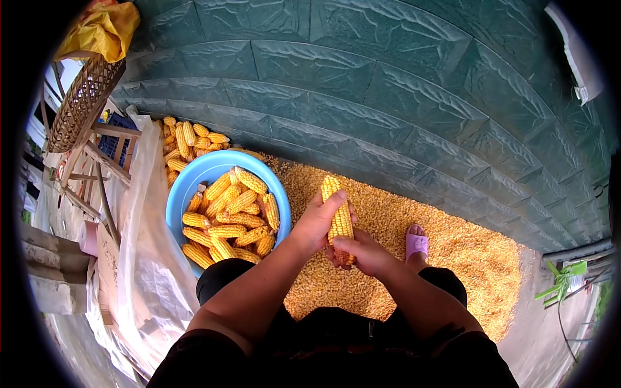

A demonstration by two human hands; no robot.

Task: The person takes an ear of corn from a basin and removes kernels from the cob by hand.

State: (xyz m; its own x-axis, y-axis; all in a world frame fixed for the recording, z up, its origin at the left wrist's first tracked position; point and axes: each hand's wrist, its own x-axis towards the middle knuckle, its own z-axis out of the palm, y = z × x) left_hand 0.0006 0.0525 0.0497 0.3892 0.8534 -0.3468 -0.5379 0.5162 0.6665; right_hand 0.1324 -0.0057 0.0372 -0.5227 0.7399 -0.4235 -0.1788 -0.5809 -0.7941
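An ear of corn point(339, 223) stands roughly upright between my two hands, yellow over most of its length and bare and reddish near its lower end. My left hand point(317, 223) is wrapped around its upper and middle part, thumb across the kernels. Around the lower end my right hand point(365, 253) is closed, its thumb pressed by the edge of the kernels. To the left of my hands, a round blue basin point(283, 194) holds several yellow ears of corn point(228, 216). Loose kernels point(323, 284) cover the ground beneath my hands.
More ears of corn point(187, 139) are heaped behind the basin against a green block-patterned wall point(362, 84). Clear plastic sheeting point(145, 213) hangs at the left, beside a wooden frame and woven basket point(83, 103). My foot in a pink sandal point(417, 244) rests on the kernels.
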